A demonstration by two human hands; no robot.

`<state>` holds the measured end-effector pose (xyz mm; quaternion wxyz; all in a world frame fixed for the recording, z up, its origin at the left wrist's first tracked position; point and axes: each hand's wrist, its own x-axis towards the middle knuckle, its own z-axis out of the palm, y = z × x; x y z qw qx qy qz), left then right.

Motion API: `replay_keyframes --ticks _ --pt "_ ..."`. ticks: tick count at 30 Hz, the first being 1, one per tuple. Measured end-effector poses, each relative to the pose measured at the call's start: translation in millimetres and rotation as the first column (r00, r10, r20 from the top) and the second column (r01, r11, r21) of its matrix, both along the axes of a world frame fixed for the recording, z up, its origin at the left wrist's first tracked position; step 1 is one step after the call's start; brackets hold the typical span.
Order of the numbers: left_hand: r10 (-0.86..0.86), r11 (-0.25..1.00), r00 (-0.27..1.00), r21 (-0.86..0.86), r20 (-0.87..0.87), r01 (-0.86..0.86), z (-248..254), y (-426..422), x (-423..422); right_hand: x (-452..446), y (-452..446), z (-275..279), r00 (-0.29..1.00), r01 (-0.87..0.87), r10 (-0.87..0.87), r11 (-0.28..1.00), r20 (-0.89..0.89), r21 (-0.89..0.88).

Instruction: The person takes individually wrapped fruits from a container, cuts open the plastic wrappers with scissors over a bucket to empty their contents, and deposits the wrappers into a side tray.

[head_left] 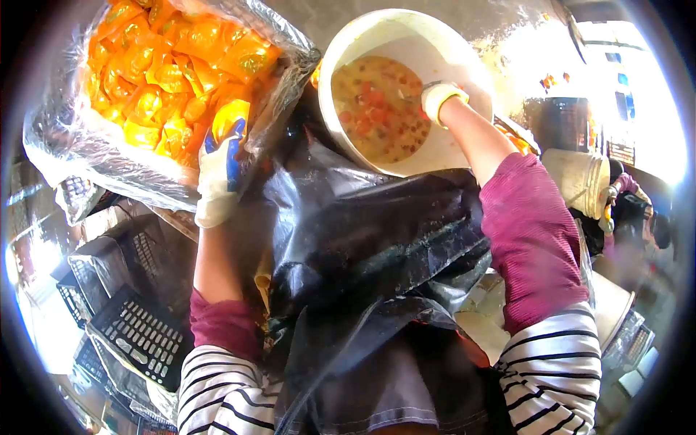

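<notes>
looks like a food-processing workroom, heaped with cut orange produce in a plastic-lined bin, equipped with a big white bucket of chunky liquid, worked in a dark glossy apron and gloves, cluttered with black slatted crates

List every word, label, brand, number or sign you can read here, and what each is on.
No readable text anywhere in this view.
White tub: no legible lettering.
Left hand and right hand, both gloved: no legible print.
Dark patches in the far-right glare: too blurred to tell whether any is writing.
</notes>
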<state>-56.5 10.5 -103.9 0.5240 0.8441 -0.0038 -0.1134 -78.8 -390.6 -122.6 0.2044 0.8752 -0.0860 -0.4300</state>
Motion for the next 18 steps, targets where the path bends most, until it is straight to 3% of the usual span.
replay_keyframes --ticks 1,3,5,7,8,9,10,11,13,14,15,16,18 --pt "-0.117 0.974 0.984 0.208 0.133 0.088 -6.3 5.5 0.3 -4.3 -6.3 5.3 0.999 0.010 -0.013 0.998 0.048 0.062" --pt "-0.338 0.855 0.867 0.504 0.366 0.121 -15.8 13.4 0.7 -13.7 -18.1 21.7 0.988 -0.154 0.152 0.985 0.028 0.081" --pt "-0.518 0.742 0.691 0.667 0.504 0.070 -22.9 18.7 3.7 -23.6 -10.3 63.3 0.960 -0.280 0.279 0.955 0.022 0.097" --pt "-0.615 0.674 0.585 0.738 0.529 0.041 -28.1 23.9 8.0 -37.3 -9.6 90.2 0.988 0.037 -0.078 0.960 0.135 0.278" --pt "-0.608 0.688 0.607 0.722 0.513 0.079 -28.8 23.9 10.0 -47.6 -7.5 106.4 0.926 0.255 -0.346 0.870 0.153 0.423" --pt "-0.478 0.804 0.770 0.563 0.423 0.190 -25.2 24.1 10.2 -57.6 -1.1 127.0 0.795 0.421 -0.588 0.712 0.149 0.562" --pt "-0.310 0.928 0.908 0.296 0.281 0.225 -21.6 22.2 12.6 -73.8 -5.2 130.7 0.691 0.391 -0.703 0.557 0.166 0.732" --pt "-0.146 0.989 0.981 0.029 0.124 0.144 -18.6 20.8 14.4 -94.8 -21.0 126.3 0.577 0.315 -0.803 0.383 0.146 0.868" --pt "0.007 0.958 0.999 -0.287 -0.037 -0.017 -10.2 21.2 13.0 -137.3 -54.5 125.5 0.560 -0.141 -0.788 0.213 0.256 0.967" --pt "0.037 0.924 0.997 -0.378 -0.069 -0.060 -4.7 22.2 11.2 -160.6 -73.7 127.8 0.585 -0.461 -0.681 0.168 0.440 0.872" --pt "0.057 0.895 0.995 -0.436 -0.082 -0.087 -0.3 23.0 10.5 -178.4 -77.9 140.8 0.538 -0.398 -0.712 0.257 0.452 0.880" --pt "0.068 0.867 0.993 -0.487 -0.097 -0.107 4.0 23.3 10.1 -199.5 -71.2 158.9 0.453 -0.172 -0.766 0.427 0.456 0.888" --pt "0.077 0.774 0.985 -0.614 -0.151 -0.155 13.8 20.1 12.9 -237.7 -56.0 185.1 0.390 0.249 -0.776 0.607 0.496 0.755"
